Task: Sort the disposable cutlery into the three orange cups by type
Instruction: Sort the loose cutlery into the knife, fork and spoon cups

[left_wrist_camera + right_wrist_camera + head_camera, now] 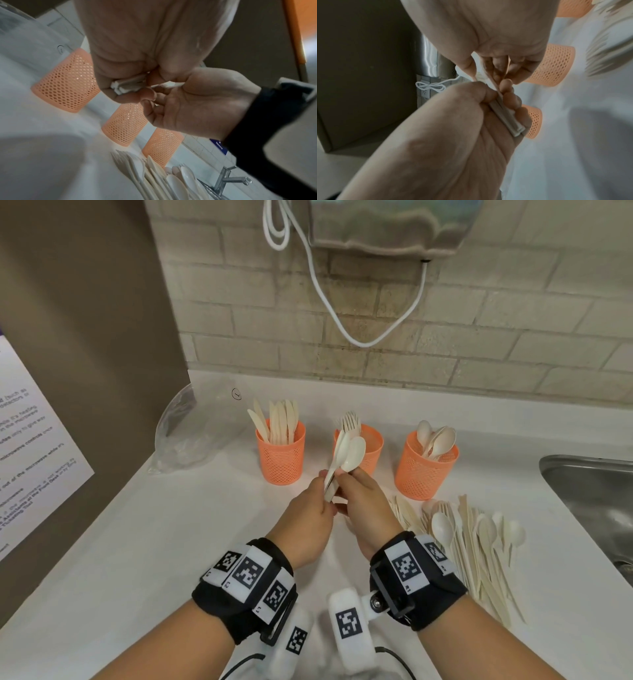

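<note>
Both hands meet near the middle cup (pixel 359 448) (forks inside). Left hand (pixel 306 517) fingers curl round a bundle of spoons (pixel 346 455), handles in the palm; right hand (pixel 364 505) pinches one spoon handle. Knife cup (pixel 281 451) far left, spoon cup (pixel 424 470) right. Unsorted cutlery pile (pixel 476 546) on white counter (pixel 137 542), near right beside the sink (pixel 596 491).
</note>
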A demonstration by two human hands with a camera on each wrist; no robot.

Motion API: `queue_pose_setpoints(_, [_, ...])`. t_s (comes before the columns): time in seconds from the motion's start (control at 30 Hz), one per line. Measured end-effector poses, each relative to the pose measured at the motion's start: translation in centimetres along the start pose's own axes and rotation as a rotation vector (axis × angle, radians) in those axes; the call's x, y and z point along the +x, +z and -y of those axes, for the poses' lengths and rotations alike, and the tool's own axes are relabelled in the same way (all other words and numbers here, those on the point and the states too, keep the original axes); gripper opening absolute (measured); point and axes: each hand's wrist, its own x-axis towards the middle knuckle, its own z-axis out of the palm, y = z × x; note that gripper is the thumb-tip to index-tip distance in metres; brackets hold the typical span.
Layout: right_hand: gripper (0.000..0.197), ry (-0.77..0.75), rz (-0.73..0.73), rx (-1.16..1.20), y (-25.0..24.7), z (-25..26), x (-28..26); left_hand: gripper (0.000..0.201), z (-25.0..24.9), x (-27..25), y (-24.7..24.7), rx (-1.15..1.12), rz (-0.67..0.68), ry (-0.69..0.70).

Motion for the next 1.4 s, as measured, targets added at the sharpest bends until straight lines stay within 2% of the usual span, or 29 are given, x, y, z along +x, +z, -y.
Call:
queue_pose_setpoints(0.1, [0.023, -0.008, -0.019, -0.032, 0.1, 0.3, 0.0, 0.048, 0.2, 0.4, 0.1, 0.050, -0.025, 0.047])
queue_pose_setpoints(0.3, [0.012, 0.009, -0.022, -0.056, 0.7, 0.2, 0.1, 0.053, 1.7, 1.3, 0.8, 0.185, 0.027, 0.039])
queue_pose_setpoints(0.43, [0.010, -0.018, -0.038, -0.112, 0.2, 0.1, 0.6, 0.045, 1.3, 1.2, 0.0, 0.051, 0.046, 0.058])
queue_pose_setpoints(0.53, [0.016, -0.035, -0.004, -0.069, -0.6, 0.4, 0.8, 0.029, 0.9, 0.9, -0.8, -0.050, 0.045, -0.020])
queue_pose_setpoints(0.67, [0.016, -0.038, 0.036, -0.026, -1.3, 1.1, 0.7, 0.021, 0.8, 0.9, -0.9, -0.127, 0.045, -0.059])
queue_pose_setpoints(0.8, [0.012, -0.046, 0.021, -0.008, -1.6, 1.1, 0.5, 0.029, 0.5, 1.2, -0.6, -0.140, 0.047, -0.073])
queue_pose_setpoints(0.97, [0.004, -0.010, 0.073, 0.063, -2.4, 0.7, 0.9, 0.030, -0.2, 1.1, -0.5, -0.068, 0.070, -0.033])
queue_pose_setpoints(1.07, [0.006, -0.079, 0.067, 0.059, -3.1, 0.8, 1.2, 0.018, -0.5, 1.1, -0.3, 0.011, 0.123, 0.003])
queue_pose_setpoints(1.17, [0.024, -0.120, 0.043, 0.006, -3.7, 0.8, 1.5, 0.018, -0.6, 1.6, 0.0, 0.094, 0.176, 0.013])
queue_pose_setpoints(1.2, [0.025, -0.111, 0.058, -0.018, -4.0, 0.8, 1.6, 0.018, -0.6, 1.9, 0.1, 0.108, 0.193, 0.004])
queue_pose_setpoints(1.27, [0.013, -0.092, 0.106, -0.064, -4.7, 1.1, 1.6, 0.019, -0.6, 2.4, 0.2, 0.113, 0.222, -0.018])
queue_pose_setpoints(1.33, [0.013, -0.087, 0.136, -0.104, -5.4, 1.7, 1.6, 0.017, -0.7, 2.8, 0.2, 0.103, 0.229, -0.015])
queue_pose_setpoints(1.4, [0.013, -0.116, 0.104, -0.158, -6.3, 2.7, 2.0, 0.026, -0.6, 3.0, 0.2, 0.105, 0.230, -0.010])
